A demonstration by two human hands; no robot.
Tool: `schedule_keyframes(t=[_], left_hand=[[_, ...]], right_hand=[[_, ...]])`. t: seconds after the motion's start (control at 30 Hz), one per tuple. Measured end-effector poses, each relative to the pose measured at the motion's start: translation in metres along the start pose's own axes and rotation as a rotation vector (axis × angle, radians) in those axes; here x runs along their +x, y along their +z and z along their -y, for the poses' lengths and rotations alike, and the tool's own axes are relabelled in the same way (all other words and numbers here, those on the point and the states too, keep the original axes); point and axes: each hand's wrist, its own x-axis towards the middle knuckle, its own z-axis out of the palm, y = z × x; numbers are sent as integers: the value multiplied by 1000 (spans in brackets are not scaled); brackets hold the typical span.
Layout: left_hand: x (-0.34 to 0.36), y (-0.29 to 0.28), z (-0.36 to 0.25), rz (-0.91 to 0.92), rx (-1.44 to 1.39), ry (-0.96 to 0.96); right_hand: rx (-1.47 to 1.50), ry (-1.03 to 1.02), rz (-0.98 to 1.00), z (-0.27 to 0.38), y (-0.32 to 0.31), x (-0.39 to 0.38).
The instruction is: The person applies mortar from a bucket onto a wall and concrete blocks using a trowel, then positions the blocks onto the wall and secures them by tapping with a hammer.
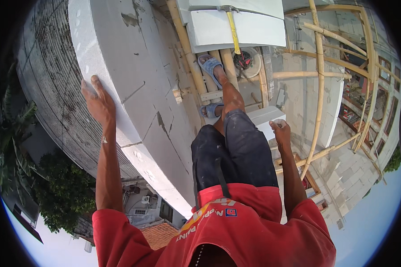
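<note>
My left hand (100, 101) lies on the top edge of a white lightweight-block wall (153, 80), with thumb and fingers apart. On my right, beside my thigh, my right hand (281, 132) is closed at the end of a white block (265, 118); part of that block is hidden behind my leg. A hammer (233, 32) with a yellow handle rests on the stacked white blocks (209, 30) ahead of me, its handle hanging over their near edge. Neither hand touches the hammer.
My sandalled feet stand on bamboo poles (209, 82). A bucket (253, 63) with dark contents sits by the stacked blocks. Bamboo scaffolding (319, 80) rises on the right, above a drop. Beyond the wall on the left lies a corrugated roof (53, 71).
</note>
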Motion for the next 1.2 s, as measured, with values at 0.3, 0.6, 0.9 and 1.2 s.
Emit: schedule_keyframes(t=[0.3, 0.6, 0.9, 1.2], left_hand=[[-6, 4, -7, 98, 105, 27], [66, -17, 97, 90, 619, 781], [48, -4, 84, 167, 550, 917], [22, -2, 63, 81, 224, 367]], right_hand=[[24, 279, -47, -90, 24, -54], [-139, 646, -64, -210, 96, -118], [-659, 440, 413, -244, 125, -30], [-251, 27, 721, -236, 50, -118]])
